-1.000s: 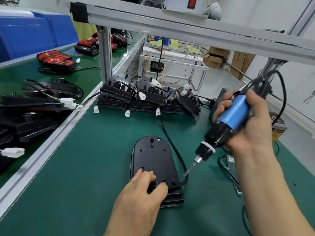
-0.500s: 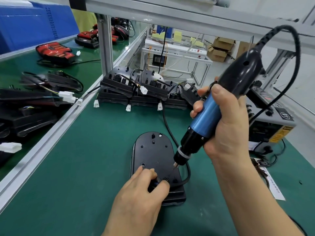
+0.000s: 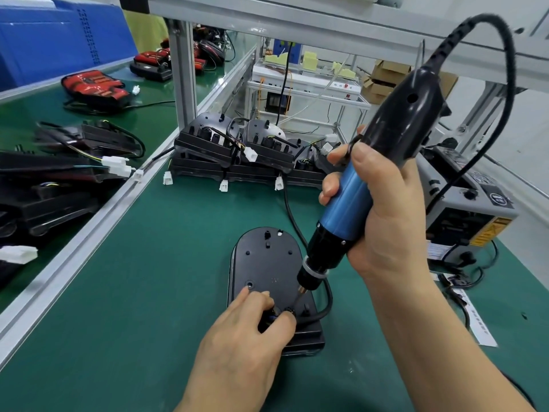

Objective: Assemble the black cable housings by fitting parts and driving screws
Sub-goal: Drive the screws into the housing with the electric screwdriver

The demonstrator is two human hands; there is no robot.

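Presently on the bench (image 3: 133,292), green-matted:

Item 1. Black cable housing (image 3: 267,263), oval-topped, lying flat near the front centre, several screw holes in its upper face. A black cable (image 3: 326,295) loops from its near right corner and runs away toward the back.

Item 2. Left grip (image 3: 246,331), resting on the near end of the housing, thumb and curled fingers pinching a small dark piece (image 3: 273,318) at the cable's entry; what the piece is cannot be made out.

Item 3. Right grip (image 3: 377,209), wrapped around an electric screwdriver (image 3: 347,200), blue barrel, black top, corded. Tool tilted, bit pointing down and left, its tip at the housing's near end just beside the left thumb.

Item 4. Stack of black housings (image 3: 237,156) at the back of the bench, wired, with white connectors (image 3: 222,185) hanging at the front edge.

Item 5. Grey power unit (image 3: 466,209), right edge of the bench, yellow label on its side; a printed paper strip (image 3: 475,319) lies in front of it.

Item 6. Neighbouring bench, left, behind an aluminium rail: more dark housings and red-and-black units (image 3: 95,87); blue crate (image 3: 53,40) beyond.

Item 7. Cardboard boxes (image 3: 386,78), far background.
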